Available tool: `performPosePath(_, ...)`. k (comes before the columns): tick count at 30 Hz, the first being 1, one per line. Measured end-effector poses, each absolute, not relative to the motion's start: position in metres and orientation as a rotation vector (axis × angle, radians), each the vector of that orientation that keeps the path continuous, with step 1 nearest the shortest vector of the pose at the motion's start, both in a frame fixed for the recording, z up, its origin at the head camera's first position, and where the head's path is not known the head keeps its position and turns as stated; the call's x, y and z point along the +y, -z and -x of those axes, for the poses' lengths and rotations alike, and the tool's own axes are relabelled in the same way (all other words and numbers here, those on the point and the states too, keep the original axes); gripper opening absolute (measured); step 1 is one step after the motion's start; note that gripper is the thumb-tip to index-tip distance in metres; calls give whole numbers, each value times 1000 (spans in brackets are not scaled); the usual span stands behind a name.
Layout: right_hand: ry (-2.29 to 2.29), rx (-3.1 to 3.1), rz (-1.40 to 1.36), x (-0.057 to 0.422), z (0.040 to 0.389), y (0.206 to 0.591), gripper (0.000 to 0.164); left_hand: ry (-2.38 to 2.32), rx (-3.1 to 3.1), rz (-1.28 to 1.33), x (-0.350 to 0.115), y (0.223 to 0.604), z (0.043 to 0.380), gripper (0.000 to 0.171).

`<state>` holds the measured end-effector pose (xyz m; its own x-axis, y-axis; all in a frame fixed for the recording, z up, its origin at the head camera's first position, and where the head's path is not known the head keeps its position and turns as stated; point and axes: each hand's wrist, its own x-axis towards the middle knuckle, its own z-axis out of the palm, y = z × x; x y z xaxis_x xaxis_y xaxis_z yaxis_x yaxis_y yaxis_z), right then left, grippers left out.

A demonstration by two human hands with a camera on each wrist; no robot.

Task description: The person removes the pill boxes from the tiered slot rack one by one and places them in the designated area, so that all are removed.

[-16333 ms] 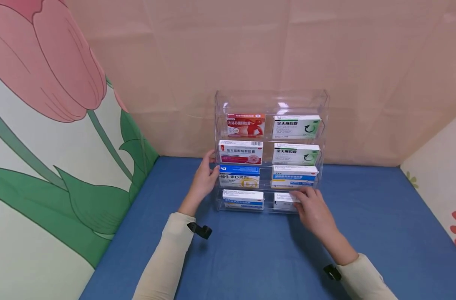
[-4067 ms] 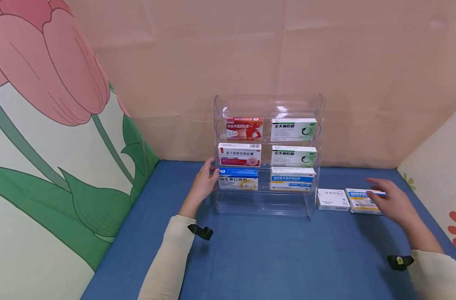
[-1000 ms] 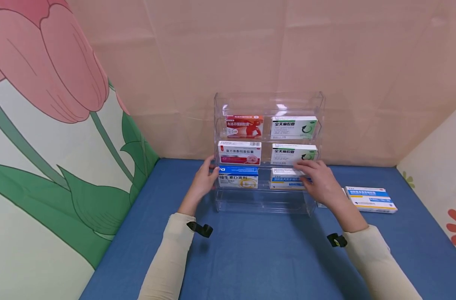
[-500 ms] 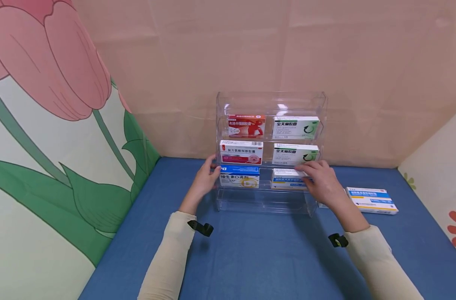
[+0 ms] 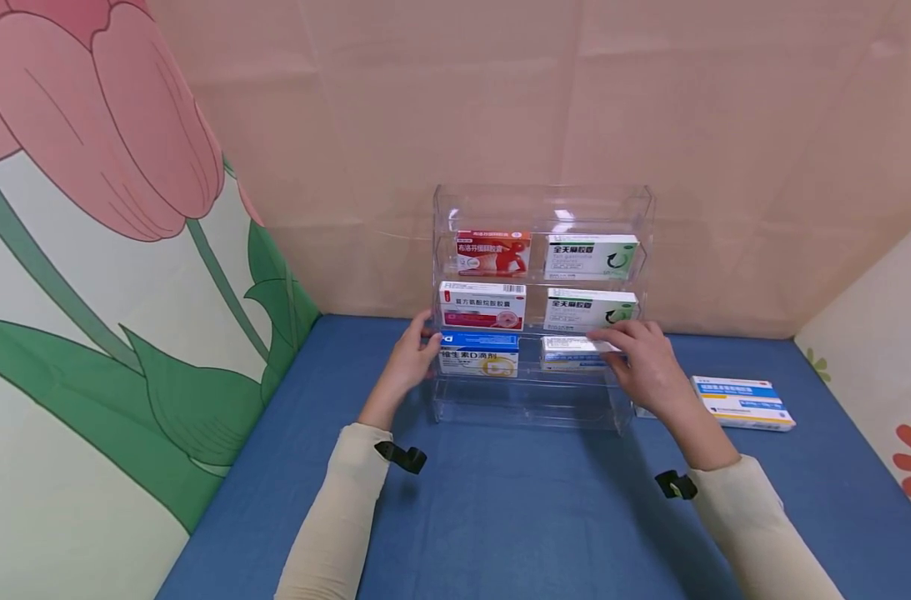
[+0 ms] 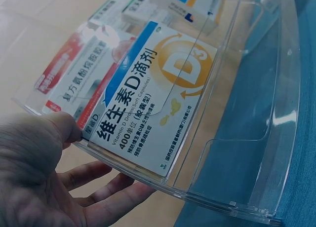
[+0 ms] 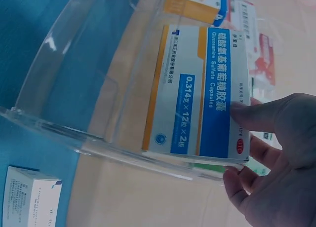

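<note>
From here I have the nearer right hand (image 5: 653,375) pinching the crosswise Glucosamine Sulfate Capsules box (image 5: 571,354), left hand (image 5: 406,358) gripping the clear rack (image 5: 533,408).

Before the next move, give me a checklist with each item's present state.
1. Left hand steadying clear rack: ok, gripping its left side.
2. Right hand holding glucosamine box: ok, pinching near its right end.
3. Glucosamine box out of rack: not ok, within its tier.
4. Firmness of that pinch: cannot tell.
5. Vitamin D box seated in the rack: ok, on the same tier.
</note>
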<state>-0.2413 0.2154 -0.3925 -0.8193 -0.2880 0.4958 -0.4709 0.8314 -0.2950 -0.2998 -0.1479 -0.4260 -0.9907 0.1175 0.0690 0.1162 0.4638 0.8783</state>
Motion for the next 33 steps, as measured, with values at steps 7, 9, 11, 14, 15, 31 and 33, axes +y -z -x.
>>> performPosePath(7, -714, -2505, -599, 214, 235, 385, 41, -1604, 2691, -218, -148, 427, 299, 54)
performPosePath(9, -720, -2485, -609, 215, 233, 382, 42, -1602, 2690, -213, -148, 427, 299, 54)
performPosePath(11, -722, -2466, -617, 216, 230, 379, 42, -1603, 2689, -208, -147, 427, 299, 54)
performPosePath(14, -706, -2447, -617, 217, 226, 374, 42, -1608, 2686, -207, -147, 427, 299, 54)
performPosePath(15, -701, -2440, -616, 218, 224, 372, 43, -1612, 2683, -206, -147, 427, 299, 54)
performPosePath(31, -673, -2455, -630, 239, 206, 367, 46, -1628, 2676, -207, -148, 428, 301, 54)
performPosePath(33, -670, -2477, -615, 242, 204, 368, 45, -1616, 2681, -204, -148, 428, 301, 54)
